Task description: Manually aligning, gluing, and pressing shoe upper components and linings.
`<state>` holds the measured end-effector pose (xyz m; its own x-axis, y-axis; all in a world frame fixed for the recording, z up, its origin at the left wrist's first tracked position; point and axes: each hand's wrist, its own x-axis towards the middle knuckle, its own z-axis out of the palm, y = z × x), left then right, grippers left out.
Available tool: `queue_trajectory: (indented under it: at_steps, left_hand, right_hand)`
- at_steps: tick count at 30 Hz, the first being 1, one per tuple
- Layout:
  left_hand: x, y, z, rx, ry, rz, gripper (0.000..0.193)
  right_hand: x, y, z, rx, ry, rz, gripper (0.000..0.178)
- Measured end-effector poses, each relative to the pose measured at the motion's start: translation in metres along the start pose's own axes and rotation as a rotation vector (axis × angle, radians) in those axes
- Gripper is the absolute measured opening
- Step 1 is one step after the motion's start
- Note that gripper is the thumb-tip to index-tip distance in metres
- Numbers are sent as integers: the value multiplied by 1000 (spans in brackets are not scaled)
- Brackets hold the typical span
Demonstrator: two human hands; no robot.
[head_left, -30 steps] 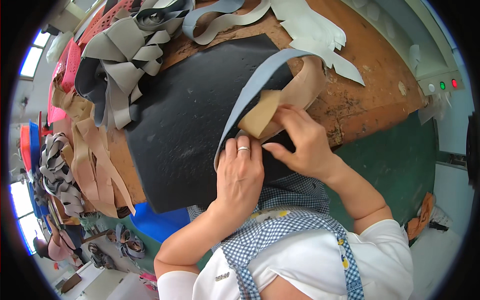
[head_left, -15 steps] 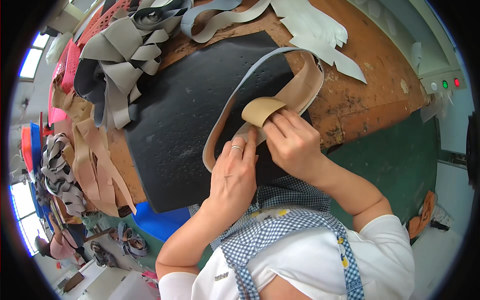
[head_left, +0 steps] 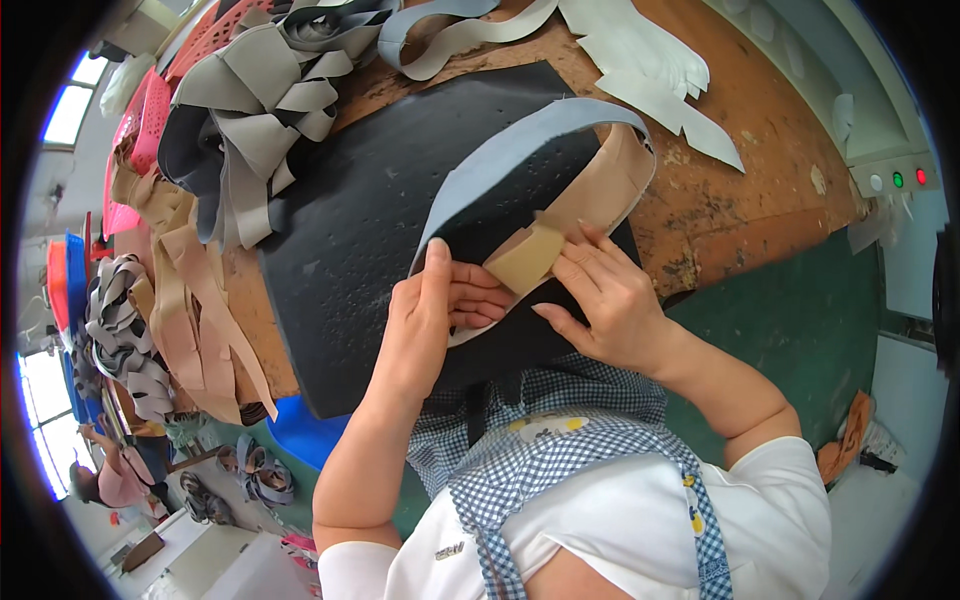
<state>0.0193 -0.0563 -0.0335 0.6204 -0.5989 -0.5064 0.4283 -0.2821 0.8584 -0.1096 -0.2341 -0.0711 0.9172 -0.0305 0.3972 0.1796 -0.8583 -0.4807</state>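
A loop of wide strip [head_left: 500,160], blue-grey outside and beige inside, stands on edge on a black mat. My left hand [head_left: 425,315] grips its near-left part, the thumb outside and the curled fingers inside the loop. A short tan piece [head_left: 530,262] lies against the loop's inner face on the near side, slightly smeared by motion. The fingertips of my right hand [head_left: 605,290] touch the tan piece's right end. Its thumb stands apart from the fingers. Whether the tan piece is stuck to the loop I cannot tell.
The black mat [head_left: 340,270] covers part of a worn brown table [head_left: 760,150]. Grey strips [head_left: 250,120] heap at the far left, with beige strips [head_left: 200,310] hanging over the left edge. White sheet material [head_left: 650,80] lies at the back. A person [head_left: 115,470] is in the left background.
My left hand has turned from lying flat beside the tan piece to gripping the loop. The loop has tilted, showing more blue-grey. The tan piece, formerly curled over, is flatter; my right thumb has come away.
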Motion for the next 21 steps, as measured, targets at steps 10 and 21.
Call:
queue_trajectory:
  at_steps: [10, 21]
  left_hand:
    - [8, 0, -1, 387, -25, 6, 19]
    - [8, 3, 2, 509, -126, 98, 19]
  right_hand:
    - [2, -2, -6, -87, -120, -70, 55]
    - [7, -8, 5, -87, -33, 46, 71]
